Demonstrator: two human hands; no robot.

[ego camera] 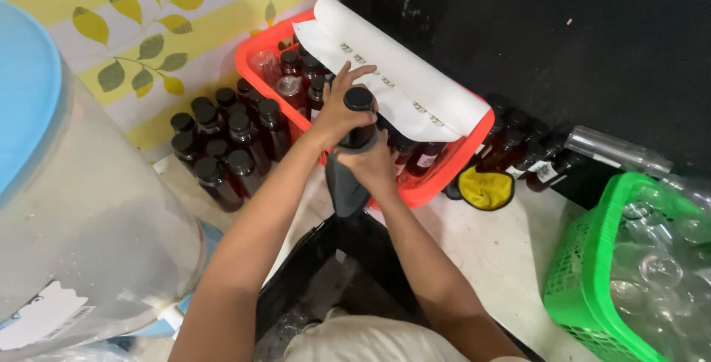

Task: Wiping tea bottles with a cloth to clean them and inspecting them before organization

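My left hand (338, 107) grips the top of a dark bottle (358, 119) with a black cap, held over the near edge of a red basket (437, 177). Below it, my right hand (375, 165) wraps the bottle with a dark grey cloth (344, 190) hanging down. The red basket holds several dark capped bottles (300, 84), and a white sheet of labels (400, 73) lies rolled across them.
Several dark bottles (222, 143) stand on the floor left of the basket, and more (518, 151) to its right by a yellow cloth (485, 188). A green basket (585, 273) holds clear empty bottles. A large clear water jug (89, 206) stands at left.
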